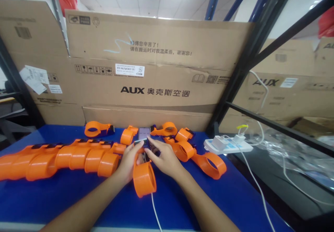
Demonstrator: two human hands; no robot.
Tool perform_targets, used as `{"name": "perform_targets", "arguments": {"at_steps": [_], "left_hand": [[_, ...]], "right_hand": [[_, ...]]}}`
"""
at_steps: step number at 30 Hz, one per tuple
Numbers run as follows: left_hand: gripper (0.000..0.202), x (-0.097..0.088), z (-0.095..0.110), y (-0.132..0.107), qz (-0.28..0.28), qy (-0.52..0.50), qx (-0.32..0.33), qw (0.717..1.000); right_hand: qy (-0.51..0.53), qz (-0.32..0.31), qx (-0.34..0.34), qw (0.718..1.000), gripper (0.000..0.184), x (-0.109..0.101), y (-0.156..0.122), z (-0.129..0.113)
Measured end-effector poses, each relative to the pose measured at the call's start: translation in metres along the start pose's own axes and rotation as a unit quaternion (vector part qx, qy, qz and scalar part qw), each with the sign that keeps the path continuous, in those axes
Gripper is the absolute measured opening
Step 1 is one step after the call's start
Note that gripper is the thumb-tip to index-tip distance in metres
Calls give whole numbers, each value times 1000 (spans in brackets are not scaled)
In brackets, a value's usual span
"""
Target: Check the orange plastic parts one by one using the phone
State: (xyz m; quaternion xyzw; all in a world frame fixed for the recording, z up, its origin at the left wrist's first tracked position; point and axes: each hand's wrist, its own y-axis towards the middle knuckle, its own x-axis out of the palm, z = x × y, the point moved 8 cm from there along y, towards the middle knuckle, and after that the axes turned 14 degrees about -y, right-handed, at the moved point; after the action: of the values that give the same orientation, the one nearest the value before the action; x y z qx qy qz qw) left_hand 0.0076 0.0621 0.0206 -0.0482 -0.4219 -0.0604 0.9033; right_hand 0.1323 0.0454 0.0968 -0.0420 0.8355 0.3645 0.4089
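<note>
An orange tape dispenser (144, 181) is held over the front middle of the blue table, its round ring toward me and its dark head between my hands. My left hand (131, 159) is closed around its left side, thumb on top of the head. From the other side my right hand (164, 155) pinches at the dark head; its fingertips partly hide what they touch. Just beyond the hands stands a phone (144, 132) with a lit screen. A white cable (156, 211) runs from under the dispenser to the table's front edge.
On the left, several orange tape dispensers (75, 157) lie in a row. More lie right of my hands, including one dispenser (212, 166). A white power strip (228, 145) with plugs sits at the right edge. A tall cardboard sheet (156, 79) and a black frame post (242, 58) close off the back.
</note>
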Motion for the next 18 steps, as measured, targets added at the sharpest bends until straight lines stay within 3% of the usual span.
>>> {"name": "perform_targets", "arguments": {"at_steps": [6,13,18], "left_hand": [[44,0,-5,-3,7,-31,-78,996],[42,0,-8,3,-8,-41,-54,998],[40,1,-11,4,-35,-35,-62,997]], "right_hand": [[-23,-15,-43,999,51,0,-2,0],[-130,-2,-74,989,64,11,-10,-3],[-138,16,-88,986,66,20,-16,1]]}}
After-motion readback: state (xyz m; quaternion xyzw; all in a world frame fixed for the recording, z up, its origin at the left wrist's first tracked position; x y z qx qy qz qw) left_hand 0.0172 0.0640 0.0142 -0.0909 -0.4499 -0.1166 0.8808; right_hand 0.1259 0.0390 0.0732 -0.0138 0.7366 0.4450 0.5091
